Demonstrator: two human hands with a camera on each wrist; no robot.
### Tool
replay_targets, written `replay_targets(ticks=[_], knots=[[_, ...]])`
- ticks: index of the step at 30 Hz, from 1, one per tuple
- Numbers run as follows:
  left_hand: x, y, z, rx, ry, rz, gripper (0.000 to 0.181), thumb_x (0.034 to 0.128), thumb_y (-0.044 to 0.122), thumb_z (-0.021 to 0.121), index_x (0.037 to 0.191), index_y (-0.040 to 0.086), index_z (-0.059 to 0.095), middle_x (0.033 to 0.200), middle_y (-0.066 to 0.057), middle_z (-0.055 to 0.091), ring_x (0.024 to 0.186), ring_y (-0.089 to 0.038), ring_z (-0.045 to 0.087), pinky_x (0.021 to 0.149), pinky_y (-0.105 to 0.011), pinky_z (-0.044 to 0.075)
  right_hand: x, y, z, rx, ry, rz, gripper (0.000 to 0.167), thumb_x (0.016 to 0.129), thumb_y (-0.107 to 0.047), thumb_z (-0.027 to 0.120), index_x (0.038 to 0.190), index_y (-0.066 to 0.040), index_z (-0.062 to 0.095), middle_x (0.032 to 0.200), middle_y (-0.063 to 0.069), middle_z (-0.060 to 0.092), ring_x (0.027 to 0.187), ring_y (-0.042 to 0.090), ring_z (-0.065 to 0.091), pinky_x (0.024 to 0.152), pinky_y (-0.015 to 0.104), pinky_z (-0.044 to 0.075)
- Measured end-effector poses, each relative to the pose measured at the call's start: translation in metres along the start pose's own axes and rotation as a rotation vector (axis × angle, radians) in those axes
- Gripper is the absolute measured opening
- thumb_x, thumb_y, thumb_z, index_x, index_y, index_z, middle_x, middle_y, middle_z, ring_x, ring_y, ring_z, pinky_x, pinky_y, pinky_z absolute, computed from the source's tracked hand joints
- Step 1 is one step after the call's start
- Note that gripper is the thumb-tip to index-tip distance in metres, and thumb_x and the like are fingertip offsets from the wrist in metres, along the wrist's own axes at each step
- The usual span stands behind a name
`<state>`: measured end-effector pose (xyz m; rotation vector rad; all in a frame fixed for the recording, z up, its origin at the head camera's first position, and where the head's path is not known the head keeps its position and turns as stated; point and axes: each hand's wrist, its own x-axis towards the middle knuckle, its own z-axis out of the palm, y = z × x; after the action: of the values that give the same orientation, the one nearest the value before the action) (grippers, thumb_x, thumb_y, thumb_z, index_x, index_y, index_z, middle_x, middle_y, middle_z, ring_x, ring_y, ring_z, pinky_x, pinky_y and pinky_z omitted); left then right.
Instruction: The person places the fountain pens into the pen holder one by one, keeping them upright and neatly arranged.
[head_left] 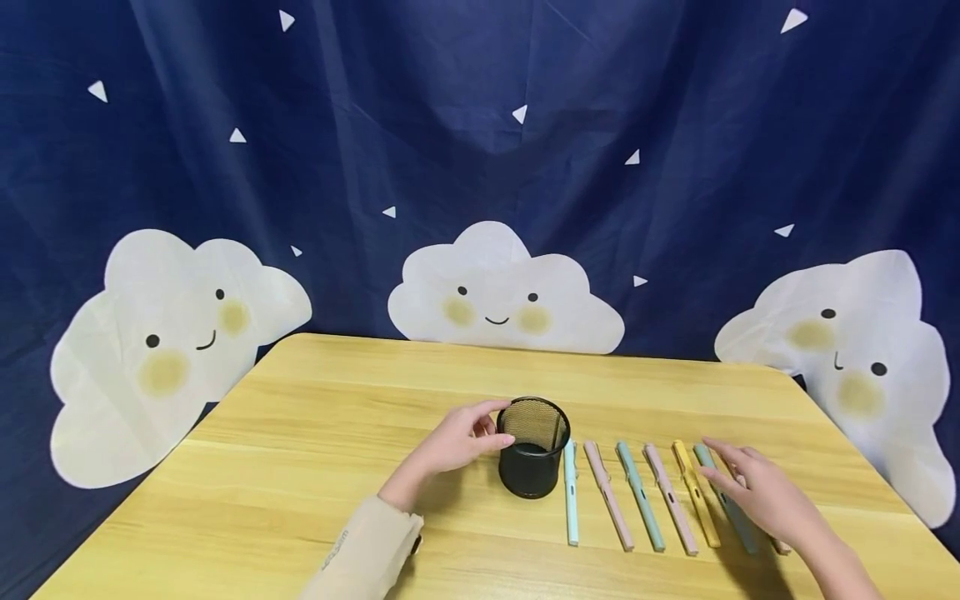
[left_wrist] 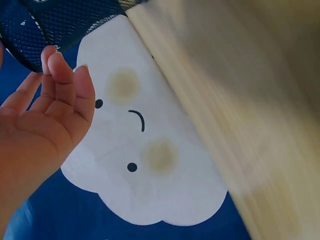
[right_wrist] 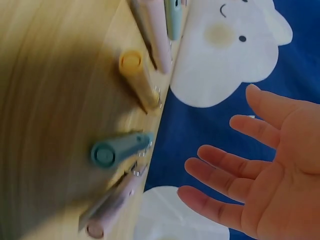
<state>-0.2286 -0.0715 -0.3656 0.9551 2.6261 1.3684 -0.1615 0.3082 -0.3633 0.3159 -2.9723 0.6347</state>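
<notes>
A black mesh pen holder [head_left: 529,475] stands upright on the table, with no pens inside. My left hand [head_left: 461,435] holds its left side, thumb at the front of the rim and index finger farther back. To its right lies a row of capped pens: light blue [head_left: 572,500], pink [head_left: 609,497], teal [head_left: 641,497], mauve [head_left: 671,502], yellow [head_left: 697,496] and a second teal pen [head_left: 738,521]. Over the row's right end hovers my right hand [head_left: 765,492], fingers spread and holding nothing. It partly hides the second teal pen and a brownish-pink pen [right_wrist: 112,205].
The wood-grain table [head_left: 285,450] reaches back to a dark blue curtain [head_left: 450,100] printed with white clouds and small triangles. Bare tabletop lies left of the holder and behind the pens. The table's right edge runs beyond my right hand.
</notes>
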Motion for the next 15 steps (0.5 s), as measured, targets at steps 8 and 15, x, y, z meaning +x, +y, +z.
replay_targets(ticks=[8,15], knots=[[0.005,-0.003,-0.001,-0.223,-0.001,-0.116,0.054,0.0794,0.015,0.068,0.126,-0.002,0.046,0.074,-0.002,0.051,0.065,-0.012,0.046,0.056,-0.022,0.040,-0.001,0.022,-0.011,0.026,0.001,-0.043,0.046,0.086,-0.016,0.059,0.121,0.011,0.046,0.105,0.033,0.052,0.086,0.040,0.054,0.066,0.050,0.045],[0.008,-0.005,0.000,-0.380,-0.029,-0.152,0.056,0.0801,0.007,0.066,0.130,-0.002,0.041,0.069,-0.002,0.049,0.057,-0.011,0.043,0.050,-0.021,0.039,-0.005,0.044,-0.019,0.031,-0.015,-0.021,0.048,0.081,-0.010,0.063,0.118,0.015,0.045,0.089,0.023,0.058,0.074,0.028,0.059,0.065,0.044,0.048]])
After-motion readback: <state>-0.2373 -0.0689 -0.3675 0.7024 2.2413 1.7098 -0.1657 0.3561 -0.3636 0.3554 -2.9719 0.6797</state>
